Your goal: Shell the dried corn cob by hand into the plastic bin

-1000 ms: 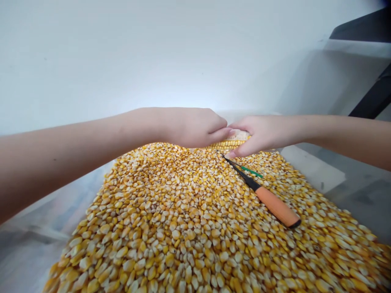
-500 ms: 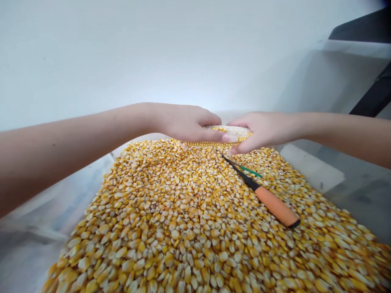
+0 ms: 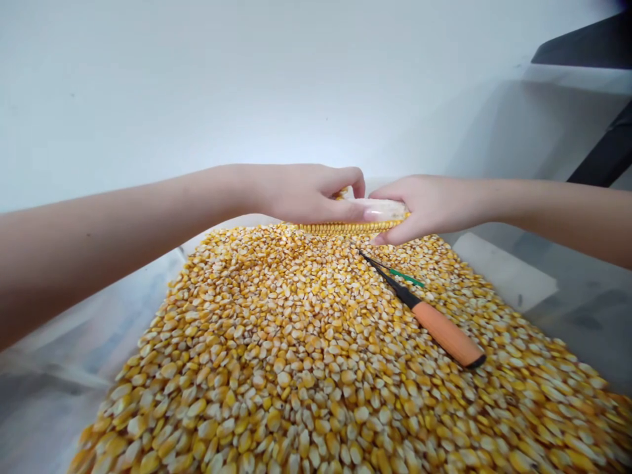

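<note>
Both hands grip one corn cob [image 3: 345,228] at the far end of the kernel heap. Its upper side is bare and whitish, while rows of yellow kernels line the side facing me. My left hand [image 3: 311,193] is closed around it from the left, thumb pressed on the bare part. From the right, my right hand [image 3: 429,204] holds the cob's end, thumb on the near side. Loose corn kernels [image 3: 296,329] spread widely below. On them lies a tool with an orange handle [image 3: 448,334] and a thin dark shaft, its tip pointing at the cob.
A thin green strip [image 3: 407,277] lies beside the tool's shaft. A pale flat piece [image 3: 503,271] is to the right of the kernels. Behind rises a white wall [image 3: 247,85]. Dark objects [image 3: 587,43] stand at the upper right.
The cob and both hands have risen slightly. My left fingers have lifted and bent more, and more of the cob's kernel rows show. The tool has not moved.
</note>
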Demonstrator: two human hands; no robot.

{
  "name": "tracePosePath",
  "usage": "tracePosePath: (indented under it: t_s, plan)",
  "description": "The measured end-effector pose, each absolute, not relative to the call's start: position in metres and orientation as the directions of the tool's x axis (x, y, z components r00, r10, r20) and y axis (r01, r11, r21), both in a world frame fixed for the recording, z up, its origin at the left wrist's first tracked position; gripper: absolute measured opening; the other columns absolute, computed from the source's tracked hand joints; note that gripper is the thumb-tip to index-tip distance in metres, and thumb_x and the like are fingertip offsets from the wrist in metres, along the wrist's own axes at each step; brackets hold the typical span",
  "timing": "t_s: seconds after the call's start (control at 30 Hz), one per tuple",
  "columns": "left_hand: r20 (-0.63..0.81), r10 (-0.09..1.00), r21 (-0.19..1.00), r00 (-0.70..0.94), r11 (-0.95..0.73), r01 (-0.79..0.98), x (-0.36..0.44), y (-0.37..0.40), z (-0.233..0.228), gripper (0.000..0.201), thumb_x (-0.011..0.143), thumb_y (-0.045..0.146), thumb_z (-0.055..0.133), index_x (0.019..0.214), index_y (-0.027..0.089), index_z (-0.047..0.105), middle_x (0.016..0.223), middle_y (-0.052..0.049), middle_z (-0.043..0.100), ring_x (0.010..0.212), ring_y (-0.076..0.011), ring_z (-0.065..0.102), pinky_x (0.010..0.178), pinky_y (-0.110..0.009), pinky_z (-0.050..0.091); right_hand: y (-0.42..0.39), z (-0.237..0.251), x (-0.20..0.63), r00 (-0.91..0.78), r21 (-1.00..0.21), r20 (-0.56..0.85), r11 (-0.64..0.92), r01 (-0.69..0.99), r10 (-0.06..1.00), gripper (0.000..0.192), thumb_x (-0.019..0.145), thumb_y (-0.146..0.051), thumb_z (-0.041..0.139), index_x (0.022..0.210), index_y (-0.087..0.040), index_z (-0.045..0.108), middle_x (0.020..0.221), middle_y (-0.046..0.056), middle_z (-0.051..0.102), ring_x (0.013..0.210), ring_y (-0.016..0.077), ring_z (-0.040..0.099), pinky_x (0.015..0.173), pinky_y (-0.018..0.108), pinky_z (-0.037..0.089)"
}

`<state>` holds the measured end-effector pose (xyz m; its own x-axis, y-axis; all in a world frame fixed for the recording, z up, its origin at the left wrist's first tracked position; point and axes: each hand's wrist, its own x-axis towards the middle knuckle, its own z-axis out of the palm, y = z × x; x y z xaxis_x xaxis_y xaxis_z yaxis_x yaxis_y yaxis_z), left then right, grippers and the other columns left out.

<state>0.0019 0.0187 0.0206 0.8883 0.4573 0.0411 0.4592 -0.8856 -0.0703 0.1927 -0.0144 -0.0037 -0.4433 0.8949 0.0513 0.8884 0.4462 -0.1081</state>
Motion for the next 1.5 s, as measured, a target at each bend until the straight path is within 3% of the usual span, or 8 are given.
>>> tracePosePath:
  t_s: [0.13, 0.33, 0.6, 0.8, 0.97, 1.2, 1.33, 1.5]
  plan:
    - [-0.036, 0.464, -0.085, 0.885, -0.884, 0.46, 0.0, 0.023, 0.02, 0.061, 0.07, 0.059, 0.033, 0.116, 0.02, 0.039, 0.094, -0.005, 0.055, 0.079, -0.0156, 0.049, 0.068, -0.024, 0.038, -0.012, -0.004, 0.196, -0.412, -0.143, 0.007, 0.409, 0.901, 0.911, 0.029, 0.063, -0.042, 0.059, 0.079, -0.02, 0.052, 0.063, -0.001, 0.051, 0.053, 0.012, 0.045, 0.045, 0.024, 0.032]
    - [0.104, 0.431, -0.142, 0.896, -0.886, 0.442, -0.003, 0.029, 0.018, 0.069, 0.066, 0.061, 0.037, 0.123, 0.022, 0.031, 0.119, -0.008, 0.041, 0.091, -0.0173, 0.047, 0.076, -0.026, 0.036, -0.011, -0.002, 0.199, -0.429, -0.166, 0.022, 0.427, 0.889, 0.903, 0.039, 0.062, -0.046, 0.059, 0.091, -0.022, 0.052, 0.074, 0.0, 0.055, 0.061, 0.0141, 0.049, 0.049, 0.024, 0.034]
    - [-0.008, 0.495, -0.181, 0.869, -0.855, 0.486, 0.0, 0.023, 0.02, 0.052, 0.074, 0.056, 0.028, 0.099, 0.016, 0.048, 0.076, -0.005, 0.057, 0.067, -0.0154, 0.051, 0.06, -0.025, 0.035, -0.01, -0.002, 0.2, -0.404, -0.111, 0.027, 0.405, 0.908, 0.914, 0.037, 0.061, -0.048, 0.058, 0.082, -0.018, 0.053, 0.064, -0.001, 0.051, 0.052, 0.0114, 0.045, 0.044, 0.023, 0.031]
    - [0.042, 0.509, -0.205, 0.86, -0.838, 0.506, 0.002, 0.021, 0.018, 0.051, 0.076, 0.055, 0.021, 0.096, 0.016, 0.048, 0.074, -0.004, 0.056, 0.07, -0.0161, 0.05, 0.063, -0.026, 0.034, -0.011, -0.003, 0.199, -0.417, -0.106, 0.045, 0.419, 0.902, 0.908, 0.026, 0.064, -0.039, 0.058, 0.08, -0.019, 0.054, 0.064, -0.001, 0.052, 0.053, 0.0123, 0.046, 0.045, 0.024, 0.032]
    - [0.074, 0.528, -0.126, 0.846, -0.837, 0.533, 0.0, 0.022, 0.019, 0.052, 0.079, 0.052, 0.013, 0.1, 0.017, 0.046, 0.08, -0.003, 0.055, 0.076, -0.0156, 0.051, 0.068, -0.026, 0.036, -0.011, -0.003, 0.2, -0.429, -0.113, 0.078, 0.435, 0.893, 0.9, 0.032, 0.062, -0.039, 0.059, 0.089, -0.021, 0.054, 0.077, 0.0, 0.057, 0.064, 0.016, 0.051, 0.051, 0.026, 0.036]
    - [-0.057, 0.523, -0.056, 0.85, -0.852, 0.52, -0.004, 0.027, 0.024, 0.053, 0.072, 0.055, 0.029, 0.111, 0.021, 0.043, 0.088, -0.003, 0.056, 0.077, -0.0155, 0.051, 0.066, -0.023, 0.038, -0.01, 0.0, 0.202, -0.401, -0.074, 0.057, 0.405, 0.911, 0.914, 0.026, 0.061, -0.038, 0.059, 0.079, -0.02, 0.055, 0.062, -0.001, 0.053, 0.052, 0.0126, 0.046, 0.044, 0.024, 0.031]
    - [-0.144, 0.53, -0.1, 0.836, -0.848, 0.52, -0.006, 0.03, 0.025, 0.055, 0.067, 0.059, 0.034, 0.105, 0.021, 0.047, 0.083, -0.002, 0.057, 0.075, -0.0148, 0.051, 0.065, -0.023, 0.038, -0.006, -0.002, 0.204, -0.395, -0.092, 0.058, 0.399, 0.912, 0.917, 0.027, 0.06, -0.037, 0.06, 0.08, -0.02, 0.055, 0.065, -0.002, 0.056, 0.055, 0.0136, 0.049, 0.046, 0.024, 0.034]
    - [-0.057, 0.557, -0.188, 0.828, -0.821, 0.539, -0.006, 0.028, 0.022, 0.061, 0.066, 0.065, 0.031, 0.099, 0.017, 0.05, 0.076, -0.006, 0.058, 0.071, -0.0182, 0.052, 0.063, -0.026, 0.037, -0.003, -0.003, 0.208, -0.398, -0.086, 0.037, 0.4, 0.913, 0.917, 0.028, 0.06, -0.037, 0.06, 0.081, -0.019, 0.055, 0.068, -0.001, 0.057, 0.059, 0.0146, 0.051, 0.048, 0.024, 0.035]
